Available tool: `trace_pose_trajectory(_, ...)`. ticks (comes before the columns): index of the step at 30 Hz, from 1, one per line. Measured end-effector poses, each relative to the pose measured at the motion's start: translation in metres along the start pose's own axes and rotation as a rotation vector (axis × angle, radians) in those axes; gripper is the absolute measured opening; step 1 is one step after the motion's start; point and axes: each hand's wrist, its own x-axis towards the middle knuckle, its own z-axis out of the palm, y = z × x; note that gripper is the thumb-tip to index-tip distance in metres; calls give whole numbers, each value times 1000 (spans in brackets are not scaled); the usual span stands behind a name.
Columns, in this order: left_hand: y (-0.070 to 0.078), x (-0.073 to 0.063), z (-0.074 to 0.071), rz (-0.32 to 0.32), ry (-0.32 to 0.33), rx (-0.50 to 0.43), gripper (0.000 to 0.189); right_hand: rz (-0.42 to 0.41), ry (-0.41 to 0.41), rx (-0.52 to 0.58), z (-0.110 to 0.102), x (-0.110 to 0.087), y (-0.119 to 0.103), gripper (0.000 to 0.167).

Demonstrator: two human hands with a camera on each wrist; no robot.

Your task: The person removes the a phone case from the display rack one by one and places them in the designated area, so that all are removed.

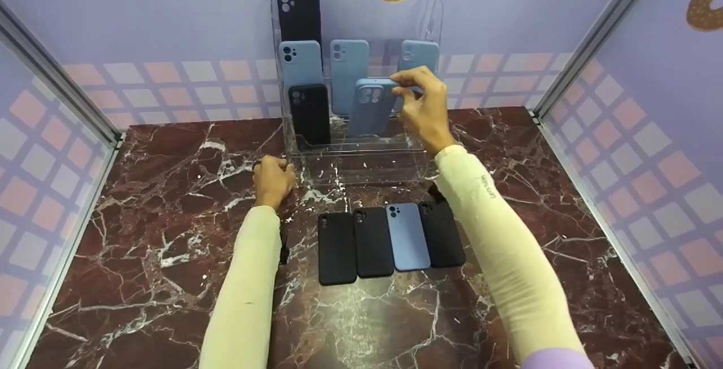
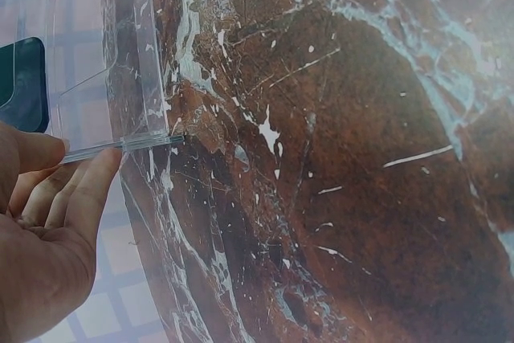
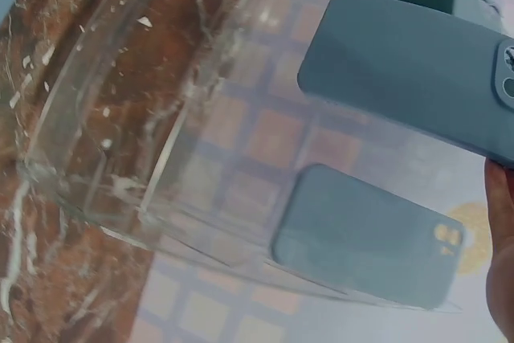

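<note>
My right hand (image 1: 426,106) pinches a light blue phone case (image 1: 370,112) by its upper right corner. The case is upright with its camera cutout at the top, over the front tier of a clear plastic display stand (image 1: 361,160). In the right wrist view, the held case (image 3: 401,66) is tilted, and fingertips show at its lower edge by the camera end. My left hand (image 1: 274,179) is at the stand's left side. The left wrist view shows its thumb and fingers gripping the stand's clear side edge (image 2: 148,144). A black case (image 1: 309,114) stands in the front tier, left of the held one.
Behind, the stand holds three light blue cases, one at the left (image 1: 300,64), one in the middle (image 1: 349,69), one at the right (image 1: 421,52), and a black case (image 1: 299,16) at the top left. Several cases, black (image 1: 338,247) and blue (image 1: 408,239), lie in a row on the marbled table (image 1: 169,216).
</note>
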Motion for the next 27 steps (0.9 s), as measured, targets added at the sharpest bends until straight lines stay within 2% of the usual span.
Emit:
trace_pose_trajectory(3, -1, 1, -1, -7, 4, -2, 26, -30, -23, 12, -10, 0, -6, 12)
trace_pose_trajectory(8, -2, 2, -1, -5, 9, -9, 28, -7, -116, 9, -34, -5, -10, 14)
trace_pose_trajectory(12, -1, 3, 0, -5, 12, -16, 27, 66, -192, -34, -60, -11, -9, 14)
trace_pose_trajectory(19, 1, 4, 2, 19, 7, -8, 24, 233, -292, -215, -112, -27, 2, 15)
trace_pose_trajectory(22, 1, 4, 2, 27, 11, -5, 23, 254, -310, -265, -130, -32, 11, 15)
trace_pose_trajectory(27, 1, 6, 1, 19, 15, -19, 26, 317, -323, -274, -153, -41, 30, 14)
